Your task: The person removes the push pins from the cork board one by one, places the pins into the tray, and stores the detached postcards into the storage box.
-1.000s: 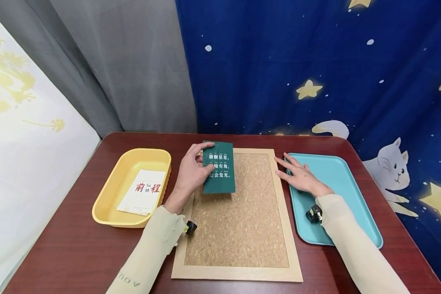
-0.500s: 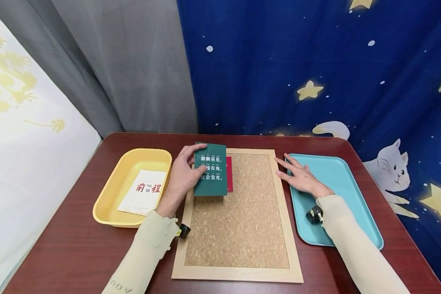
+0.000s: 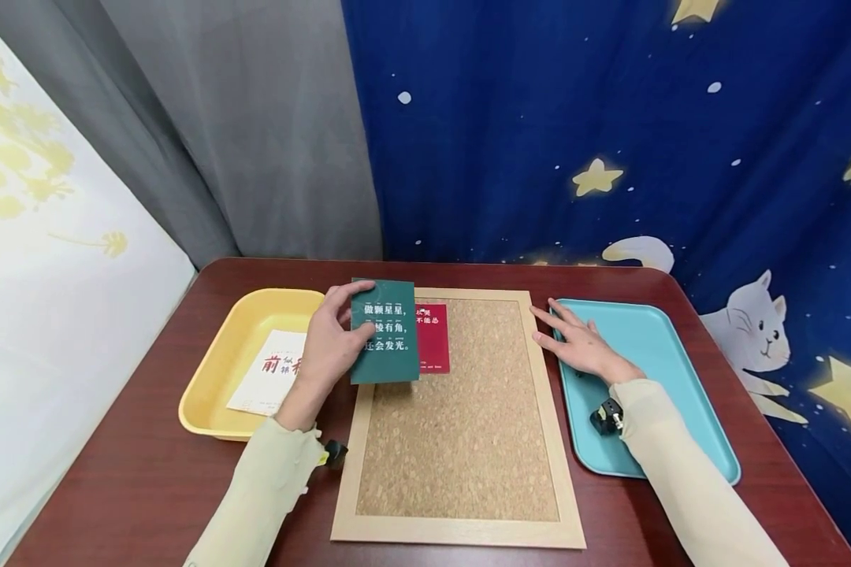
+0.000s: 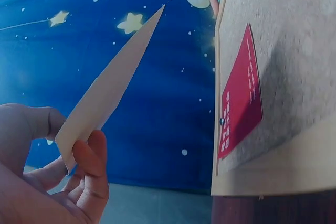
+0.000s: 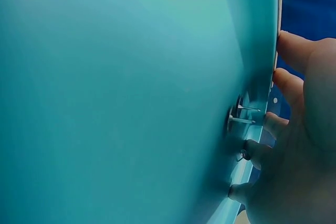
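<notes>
My left hand [image 3: 332, 339] pinches the left edge of a dark green card [image 3: 390, 364] with white lettering, held above the corkboard's [image 3: 461, 449] upper left corner. In the left wrist view the card [image 4: 107, 90] shows its pale back, gripped between thumb and fingers. A red card [image 3: 434, 350] lies on the cork at the upper left, partly hidden by the green one; a small pin [image 4: 222, 121] sits near its edge. My right hand [image 3: 577, 342] has its fingers spread, touching the corkboard's right frame and lying over the blue tray's [image 3: 659, 378] left rim.
A yellow basket [image 3: 202, 394] at the left holds a white card [image 3: 265, 378] with red and dark lettering. Several thumbtacks [image 5: 231, 120] lie in the tray beside my right fingers. Curtains hang behind the brown table [image 3: 135, 488].
My left hand has moved left with the green card, away from the middle of the board. This uncovers more of the red card. My right hand stays in place.
</notes>
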### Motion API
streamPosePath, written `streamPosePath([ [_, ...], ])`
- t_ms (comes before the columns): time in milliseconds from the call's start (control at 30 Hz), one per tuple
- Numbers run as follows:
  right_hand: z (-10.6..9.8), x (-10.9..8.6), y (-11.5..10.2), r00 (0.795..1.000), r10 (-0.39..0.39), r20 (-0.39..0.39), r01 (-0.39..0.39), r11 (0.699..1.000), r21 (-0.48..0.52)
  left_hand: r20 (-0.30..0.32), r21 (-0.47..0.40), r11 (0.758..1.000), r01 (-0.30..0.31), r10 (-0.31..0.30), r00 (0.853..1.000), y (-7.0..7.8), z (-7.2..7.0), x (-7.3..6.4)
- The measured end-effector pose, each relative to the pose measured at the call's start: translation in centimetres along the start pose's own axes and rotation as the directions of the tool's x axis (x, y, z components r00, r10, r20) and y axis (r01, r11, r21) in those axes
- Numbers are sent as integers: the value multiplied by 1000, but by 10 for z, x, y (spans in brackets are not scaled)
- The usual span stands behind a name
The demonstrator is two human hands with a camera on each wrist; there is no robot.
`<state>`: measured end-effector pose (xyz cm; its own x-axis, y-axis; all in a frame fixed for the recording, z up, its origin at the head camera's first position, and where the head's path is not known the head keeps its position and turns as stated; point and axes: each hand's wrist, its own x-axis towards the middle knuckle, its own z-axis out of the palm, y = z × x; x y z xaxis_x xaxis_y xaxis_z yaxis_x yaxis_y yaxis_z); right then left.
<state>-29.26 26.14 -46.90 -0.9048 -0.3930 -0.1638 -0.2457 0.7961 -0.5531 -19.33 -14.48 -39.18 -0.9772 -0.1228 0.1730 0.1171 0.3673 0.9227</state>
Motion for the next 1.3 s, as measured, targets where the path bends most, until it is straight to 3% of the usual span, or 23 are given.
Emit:
streamPosePath([
  [500,3,-2,2,1000,5,1,-5,1000,8,-26,-9,997,71,-71,997,-3,-20,-4],
  [800,3,0,2,1000,9,2,-9,1000,12,-31,-67,995,76,-78,996,-8,-26,-5],
  [1300,1,2,1,1000,10,8,-10,1000,4,-52,-77,994,84,-88,995,-10,-41,-12],
])
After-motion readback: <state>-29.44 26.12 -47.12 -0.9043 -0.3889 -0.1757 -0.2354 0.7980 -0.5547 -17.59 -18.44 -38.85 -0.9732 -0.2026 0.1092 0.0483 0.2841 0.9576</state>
